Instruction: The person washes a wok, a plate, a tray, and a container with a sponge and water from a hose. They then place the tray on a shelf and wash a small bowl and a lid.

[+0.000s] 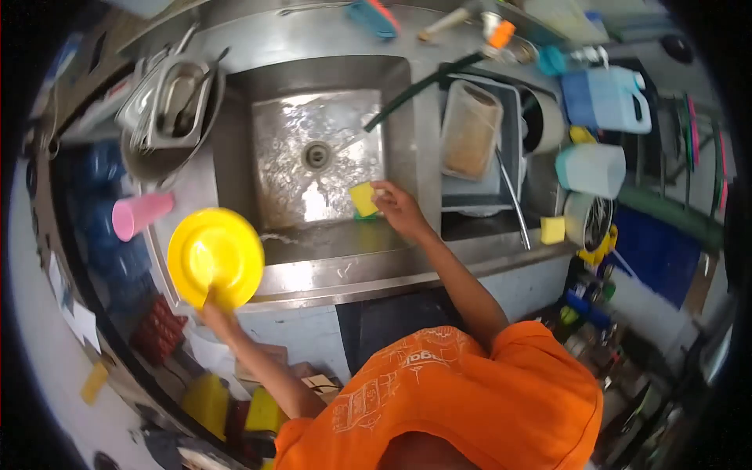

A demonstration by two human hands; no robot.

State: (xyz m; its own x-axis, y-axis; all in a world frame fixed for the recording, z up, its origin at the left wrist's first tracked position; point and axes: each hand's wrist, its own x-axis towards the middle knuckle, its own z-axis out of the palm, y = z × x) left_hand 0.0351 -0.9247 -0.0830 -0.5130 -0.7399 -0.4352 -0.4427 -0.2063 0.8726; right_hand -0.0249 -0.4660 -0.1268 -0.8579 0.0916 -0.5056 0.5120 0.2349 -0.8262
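Observation:
My left hand (pixel 217 315) is closed on the near rim of a round yellow plate (pixel 225 244), its thumb lying over the edge. The plate is at the left front of the steel sink (pixel 321 270), over its corner. Above the basin's near right part, my right hand (pixel 399 210) pinches a yellow sponge (pixel 362 197) with a green underside. Water runs from a dark hose-like spout (pixel 427 88) toward the round drain (pixel 317 156), and a thin layer of water ripples on the basin floor.
A pink cup (pixel 142 215) is at the left, near a large pot (pixel 160 167) loaded with metal pans. The right basin holds a grey tub (pixel 470 192) and a plastic container (pixel 471 131). Another sponge (pixel 552 230) and jugs (pixel 603 98) are farther right.

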